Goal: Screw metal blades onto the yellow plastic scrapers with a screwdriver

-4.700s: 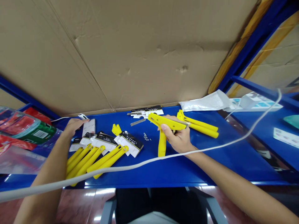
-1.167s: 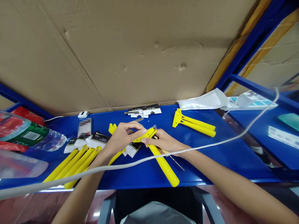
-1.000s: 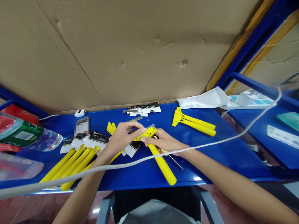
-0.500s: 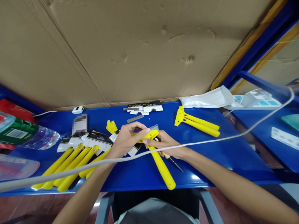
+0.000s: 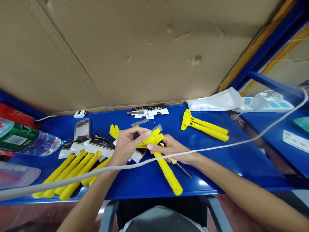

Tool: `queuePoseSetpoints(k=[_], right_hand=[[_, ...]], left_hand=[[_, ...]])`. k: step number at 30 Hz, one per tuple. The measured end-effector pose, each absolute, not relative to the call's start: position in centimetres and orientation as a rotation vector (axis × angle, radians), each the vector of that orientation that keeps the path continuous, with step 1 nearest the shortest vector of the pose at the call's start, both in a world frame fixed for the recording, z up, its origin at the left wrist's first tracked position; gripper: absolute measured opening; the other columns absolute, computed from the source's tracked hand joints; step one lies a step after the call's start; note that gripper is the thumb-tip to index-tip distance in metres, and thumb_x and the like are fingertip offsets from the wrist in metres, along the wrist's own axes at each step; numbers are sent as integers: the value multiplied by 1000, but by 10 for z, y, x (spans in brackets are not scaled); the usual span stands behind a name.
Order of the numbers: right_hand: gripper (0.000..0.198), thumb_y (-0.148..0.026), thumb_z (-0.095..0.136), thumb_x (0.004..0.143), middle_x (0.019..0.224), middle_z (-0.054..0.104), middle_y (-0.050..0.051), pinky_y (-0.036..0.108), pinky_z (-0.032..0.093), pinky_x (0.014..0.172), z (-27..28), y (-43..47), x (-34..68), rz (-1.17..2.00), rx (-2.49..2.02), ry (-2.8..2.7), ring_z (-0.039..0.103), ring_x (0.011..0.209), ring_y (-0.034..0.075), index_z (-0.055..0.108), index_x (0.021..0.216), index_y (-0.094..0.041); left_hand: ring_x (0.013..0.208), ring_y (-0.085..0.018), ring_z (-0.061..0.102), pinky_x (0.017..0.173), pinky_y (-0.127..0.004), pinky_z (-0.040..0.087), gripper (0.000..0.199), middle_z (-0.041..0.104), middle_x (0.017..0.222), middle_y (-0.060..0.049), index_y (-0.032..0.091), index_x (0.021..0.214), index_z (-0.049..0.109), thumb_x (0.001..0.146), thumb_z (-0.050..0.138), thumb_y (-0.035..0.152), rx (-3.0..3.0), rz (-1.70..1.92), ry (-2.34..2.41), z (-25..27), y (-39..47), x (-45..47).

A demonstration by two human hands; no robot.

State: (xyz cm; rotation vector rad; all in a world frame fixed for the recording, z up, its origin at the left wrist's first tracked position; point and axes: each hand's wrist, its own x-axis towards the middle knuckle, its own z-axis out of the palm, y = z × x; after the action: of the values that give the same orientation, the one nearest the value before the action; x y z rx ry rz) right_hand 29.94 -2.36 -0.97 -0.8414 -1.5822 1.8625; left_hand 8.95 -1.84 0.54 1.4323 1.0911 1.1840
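Over the blue table, my left hand pinches the wide head of a yellow scraper, thumb on top. My right hand is closed at the neck of the same scraper, its thumb pressed near the head. The long handle points down and to the right, toward the table's front edge. Held in the right hand as well is a screwdriver with a pale yellow handle, its metal shaft sticking out below. A clear plastic piece shows behind the scraper head; its far part is hidden.
Several yellow scrapers with printed cards lie at the left; two more lie right. Metal blades and cards are at the back. A bottle stands at far left. A white cable crosses the view.
The scraper head has turned slightly, so its notched edge and holes show more. Both hands keep their hold and have barely moved.
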Motion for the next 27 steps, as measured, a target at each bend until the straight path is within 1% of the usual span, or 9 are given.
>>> queuePoseSetpoints(k=[2, 6, 11, 17, 22, 25, 27], right_hand=[[47, -62, 82, 90, 63, 55, -7, 19, 39, 43, -11, -24, 298, 1874, -838, -1581, 48, 47, 7, 68, 88, -17], [51, -67, 75, 94, 60, 52, -7, 18, 37, 42, -12, -25, 298, 1867, -836, -1591, 46, 45, 7, 64, 84, -18], [52, -68, 76, 93, 63, 53, -6, 18, 38, 44, -10, -25, 299, 1854, -848, -1610, 48, 48, 7, 65, 86, -17], [54, -71, 66, 99, 60, 50, -7, 18, 37, 42, -13, -24, 301, 1805, -852, -1651, 47, 46, 7, 64, 87, -18], [52, -68, 67, 100, 61, 51, -7, 18, 38, 43, -13, -24, 301, 1796, -827, -1670, 47, 48, 7, 66, 89, -18], [50, -66, 67, 100, 63, 51, -7, 18, 38, 43, -13, -24, 299, 1791, -835, -1650, 47, 48, 6, 66, 90, -18], [47, -64, 69, 100, 62, 52, -7, 18, 38, 43, -13, -25, 299, 1789, -843, -1640, 48, 47, 7, 67, 91, -17]], left_hand=[[86, -19, 70, 83, -31, 57, 17, 81, 89, -5, 23, 93, 90, 84, 92, 36, 1388, 1149, 1064, 5, -19, 90], [86, -18, 71, 82, -29, 57, 15, 82, 93, -5, 23, 93, 90, 83, 93, 34, 1338, 1090, 1039, 6, -20, 90], [84, -17, 71, 77, -28, 58, 13, 82, 94, -4, 25, 93, 90, 83, 93, 33, 1253, 1076, 1029, 6, -21, 90], [79, -17, 69, 75, -29, 57, 15, 81, 86, -4, 26, 92, 91, 78, 96, 29, 1431, 1122, 1058, 7, -20, 92], [79, -18, 71, 74, -30, 58, 15, 82, 86, -5, 26, 92, 91, 80, 95, 32, 1429, 1101, 1058, 10, -20, 92], [78, -17, 70, 72, -29, 57, 15, 81, 86, -5, 24, 91, 90, 81, 93, 34, 1414, 1071, 1059, 14, -21, 91], [79, -17, 69, 73, -29, 56, 13, 80, 86, -5, 24, 91, 90, 83, 92, 35, 1424, 1064, 1062, 16, -22, 91]])
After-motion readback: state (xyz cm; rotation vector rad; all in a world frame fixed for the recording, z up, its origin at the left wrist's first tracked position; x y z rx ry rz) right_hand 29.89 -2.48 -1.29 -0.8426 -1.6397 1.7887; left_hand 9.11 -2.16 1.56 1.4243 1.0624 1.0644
